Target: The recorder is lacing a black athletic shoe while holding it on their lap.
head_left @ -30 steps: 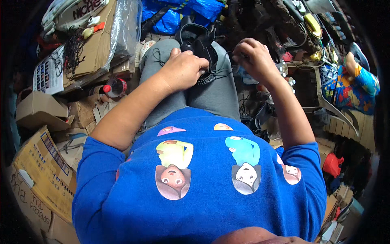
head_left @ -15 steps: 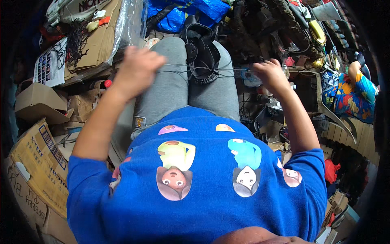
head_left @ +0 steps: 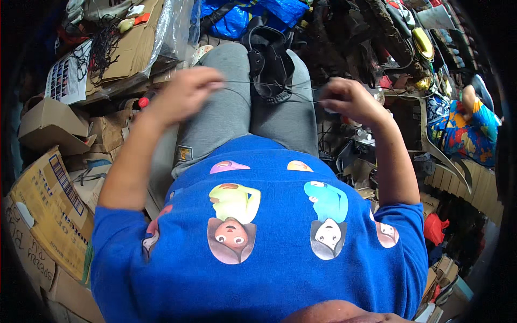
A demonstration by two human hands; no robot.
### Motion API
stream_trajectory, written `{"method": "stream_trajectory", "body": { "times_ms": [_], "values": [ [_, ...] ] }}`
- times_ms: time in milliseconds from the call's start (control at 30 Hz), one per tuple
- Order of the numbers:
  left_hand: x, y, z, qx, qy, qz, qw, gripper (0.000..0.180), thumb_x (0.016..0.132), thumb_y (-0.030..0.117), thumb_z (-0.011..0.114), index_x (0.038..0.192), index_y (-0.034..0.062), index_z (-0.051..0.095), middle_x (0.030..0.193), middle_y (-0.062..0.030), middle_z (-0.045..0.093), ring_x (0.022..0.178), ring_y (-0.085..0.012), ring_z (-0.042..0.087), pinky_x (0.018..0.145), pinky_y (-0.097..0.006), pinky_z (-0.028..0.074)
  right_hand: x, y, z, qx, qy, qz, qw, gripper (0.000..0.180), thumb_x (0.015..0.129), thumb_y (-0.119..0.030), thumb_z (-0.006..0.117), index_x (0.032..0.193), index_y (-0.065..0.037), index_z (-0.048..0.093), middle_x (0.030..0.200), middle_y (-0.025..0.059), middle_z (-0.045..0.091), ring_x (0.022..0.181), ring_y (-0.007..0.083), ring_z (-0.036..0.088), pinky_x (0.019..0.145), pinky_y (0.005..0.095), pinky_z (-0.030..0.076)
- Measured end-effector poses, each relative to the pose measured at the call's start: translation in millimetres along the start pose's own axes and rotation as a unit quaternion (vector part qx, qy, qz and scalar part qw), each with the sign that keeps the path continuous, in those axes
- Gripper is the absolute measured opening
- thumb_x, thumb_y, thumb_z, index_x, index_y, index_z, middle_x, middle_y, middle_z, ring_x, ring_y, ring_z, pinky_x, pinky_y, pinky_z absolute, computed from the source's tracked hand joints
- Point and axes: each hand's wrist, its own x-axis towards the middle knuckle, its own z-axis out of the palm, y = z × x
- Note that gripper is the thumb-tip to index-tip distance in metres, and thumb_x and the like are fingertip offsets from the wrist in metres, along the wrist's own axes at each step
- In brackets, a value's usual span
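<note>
A black shoe (head_left: 272, 62) sits clamped between my knees, its stitched end toward me and its opening facing up. Thin dark thread (head_left: 237, 82) runs from that end out to both sides. My left hand (head_left: 186, 96), blurred by motion, pinches the thread to the left of the shoe. On the other side my right hand (head_left: 353, 102) is curled, with the thread passing into its fingers. The thread sags in loose curves between each hand and the shoe. Neither hand touches the shoe itself.
Cardboard boxes (head_left: 54, 129) crowd the left, below flattened cardboard (head_left: 132, 54) with tangled black cord. A blue plastic bag (head_left: 229, 24) lies beyond my knees. Clutter and a cable fill the right, where another person's colourful clothing (head_left: 468, 134) shows.
Both hands have come inward toward the shoe, and the thread, tighter before, now hangs slacker. The shoe stays between my knees.
</note>
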Motion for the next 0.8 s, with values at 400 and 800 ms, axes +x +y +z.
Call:
{"method": "stream_trajectory", "body": {
  "times_ms": [400,800],
  "values": [
    [22,16,-2,0.118,0.051,0.034,0.991,0.027,0.077,0.007,0.067,0.103,0.008,0.067,0.106,-0.0102,0.062,0.098,-0.0253,0.06,0.085,-0.033,0.047,-17,49,18,0.106,0.163,0.075,0.978,0.02,0.075,-0.006,0.067,0.095,-0.005,0.069,0.095,0.0066,0.065,0.086,0.0154,0.061,0.077,0.0267,0.049],
    [115,3,57,0.005,-0.229,0.03,0.973,0.023,0.074,0.018,0.073,0.09,0.0053,0.065,0.092,-0.0082,0.059,0.089,-0.0238,0.059,0.078,-0.033,0.047,46,25,38,0.155,0.084,-0.034,0.984,0.016,0.074,0.005,0.063,0.086,-0.004,0.067,0.086,0.0,0.056,0.082,0.0096,0.057,0.074,0.0243,0.047]
  ]
}}
